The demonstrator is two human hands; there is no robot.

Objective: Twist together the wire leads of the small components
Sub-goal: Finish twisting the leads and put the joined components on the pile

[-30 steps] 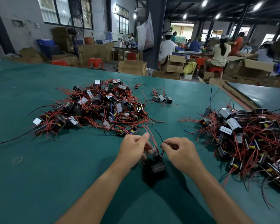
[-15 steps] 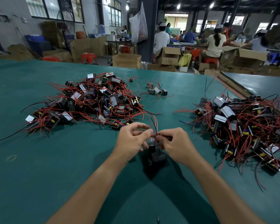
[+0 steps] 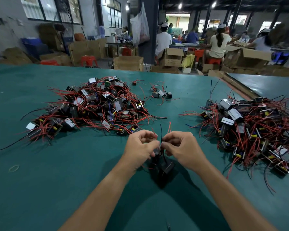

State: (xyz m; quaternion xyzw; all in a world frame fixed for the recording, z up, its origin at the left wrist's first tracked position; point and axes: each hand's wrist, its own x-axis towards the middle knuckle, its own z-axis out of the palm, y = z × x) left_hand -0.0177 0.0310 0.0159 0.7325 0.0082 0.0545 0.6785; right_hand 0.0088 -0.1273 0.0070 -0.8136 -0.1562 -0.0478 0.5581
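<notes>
Fingertips of left hand (image 3: 140, 148) and right hand (image 3: 182, 147) pinch thin red and black wire leads (image 3: 160, 132) just above small black box-shaped component (image 3: 166, 166).

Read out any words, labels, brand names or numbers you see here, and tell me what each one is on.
None can be read.
Hanging bag: reddish print, too blurred to read.
Cardboard boxes: no marking legible.
Components in the piles: pale faces, any print too small to make out.
</notes>
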